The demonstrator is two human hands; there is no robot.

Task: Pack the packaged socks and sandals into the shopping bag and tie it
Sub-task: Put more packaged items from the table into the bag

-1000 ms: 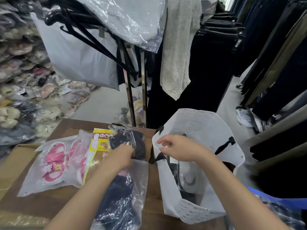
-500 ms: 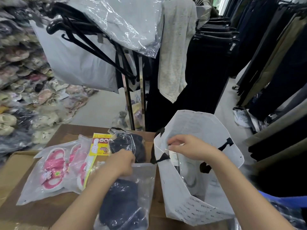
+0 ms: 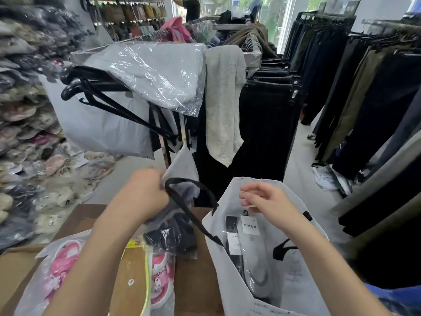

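A white shopping bag [image 3: 296, 277] with black handles stands open on the brown table, with packaged socks [image 3: 249, 249] inside it. My left hand [image 3: 145, 197] grips the top of a clear packet of dark footwear [image 3: 175, 233] and holds it lifted just left of the bag, where one black bag handle [image 3: 193, 215] loops over it. My right hand [image 3: 264, 199] hovers at the bag's mouth, fingers relaxed, holding nothing. Two packets of pink sandals [image 3: 61, 267] [image 3: 160, 277] lie on the table at the left.
A clothes rack [image 3: 173, 142] with black hangers, a plastic-wrapped grey garment and a towel stands just behind the table. Dark trousers hang on rails to the right. Heaps of bagged footwear [image 3: 25, 137] fill the left side. A yellow-labelled packet [image 3: 136, 245] lies under my left forearm.
My left hand has lifted the dark packet off the table up toward the bag's mouth. My right hand let go of the bag's rim and opened. The view tilted upward.
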